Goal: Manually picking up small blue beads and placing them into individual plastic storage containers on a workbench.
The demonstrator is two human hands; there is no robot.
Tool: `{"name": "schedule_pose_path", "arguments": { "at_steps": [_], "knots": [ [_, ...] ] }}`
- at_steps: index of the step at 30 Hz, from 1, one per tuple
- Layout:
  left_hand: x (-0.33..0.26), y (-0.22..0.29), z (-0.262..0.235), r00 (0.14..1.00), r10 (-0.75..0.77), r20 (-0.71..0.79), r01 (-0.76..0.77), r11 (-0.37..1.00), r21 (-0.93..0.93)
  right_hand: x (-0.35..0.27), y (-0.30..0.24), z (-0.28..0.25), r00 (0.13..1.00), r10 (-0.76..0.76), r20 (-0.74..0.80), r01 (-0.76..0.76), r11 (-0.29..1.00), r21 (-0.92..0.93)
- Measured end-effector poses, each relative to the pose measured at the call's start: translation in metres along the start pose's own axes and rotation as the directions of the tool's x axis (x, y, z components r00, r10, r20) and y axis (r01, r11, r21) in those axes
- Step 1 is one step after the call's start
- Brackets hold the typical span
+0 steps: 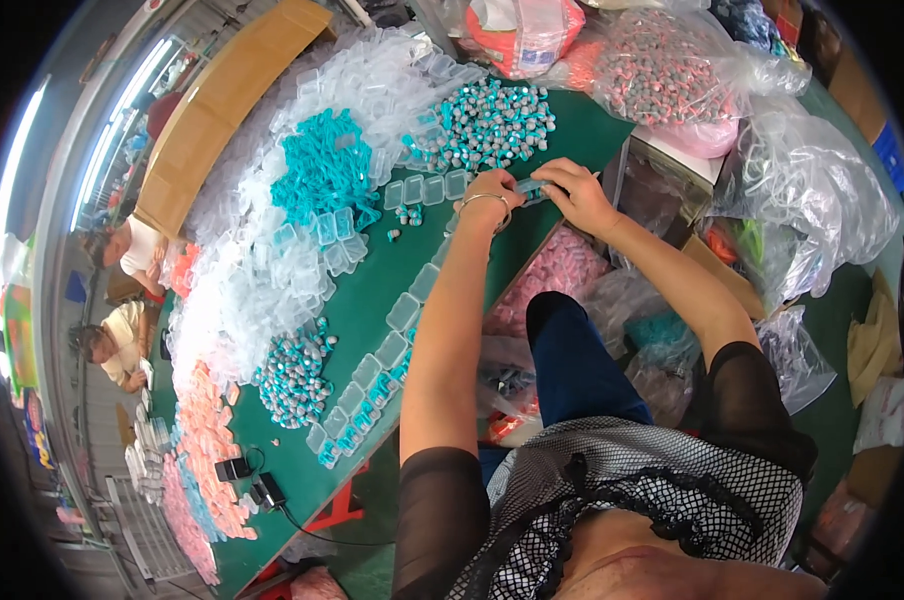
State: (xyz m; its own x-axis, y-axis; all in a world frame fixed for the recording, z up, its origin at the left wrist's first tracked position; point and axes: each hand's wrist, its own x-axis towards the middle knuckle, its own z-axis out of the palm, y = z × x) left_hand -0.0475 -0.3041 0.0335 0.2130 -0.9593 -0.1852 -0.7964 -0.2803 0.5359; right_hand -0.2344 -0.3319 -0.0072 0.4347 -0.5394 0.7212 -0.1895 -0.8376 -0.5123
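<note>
At the table's front edge my left hand (491, 189), with a bracelet at the wrist, closes on a small clear plastic case (527, 186) with teal in it. My right hand (578, 196) pinches the same case from the other side; its fingertips partly cover it. Open clear cases (404, 312) run in a line along the front edge, many of the nearer ones with teal-and-grey pieces beside or in them. Just left of my left hand is a short row of clear cases (412, 190). Beyond my hands lies a pile of small teal-and-grey pieces (497, 122).
Teal plastic parts (324, 168) and a big heap of clear cases (262, 270) cover the far side of the green table (272, 510). A second teal-and-grey pile (295, 375) lies left. Black adapters (268, 491) sit near the corner. Plastic bags (802, 190) crowd the right.
</note>
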Motion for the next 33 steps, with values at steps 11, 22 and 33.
{"name": "schedule_pose_path", "arguments": {
  "at_steps": [11,22,33],
  "knots": [
    [-0.011,-0.009,-0.010,0.983,0.141,0.122,-0.102,0.954,-0.281,0.000,-0.001,-0.001,0.999,-0.019,0.027,0.020,0.999,-0.043],
    [-0.039,0.001,-0.004,0.737,0.646,-0.198,-0.520,0.730,0.443,0.003,-0.003,-0.010,0.987,-0.077,0.138,0.082,0.996,-0.034],
    [-0.030,0.001,0.015,0.673,0.698,-0.243,-0.514,0.679,0.525,0.006,0.003,-0.010,0.989,-0.064,0.136,0.073,0.995,-0.062]
  ]
}}
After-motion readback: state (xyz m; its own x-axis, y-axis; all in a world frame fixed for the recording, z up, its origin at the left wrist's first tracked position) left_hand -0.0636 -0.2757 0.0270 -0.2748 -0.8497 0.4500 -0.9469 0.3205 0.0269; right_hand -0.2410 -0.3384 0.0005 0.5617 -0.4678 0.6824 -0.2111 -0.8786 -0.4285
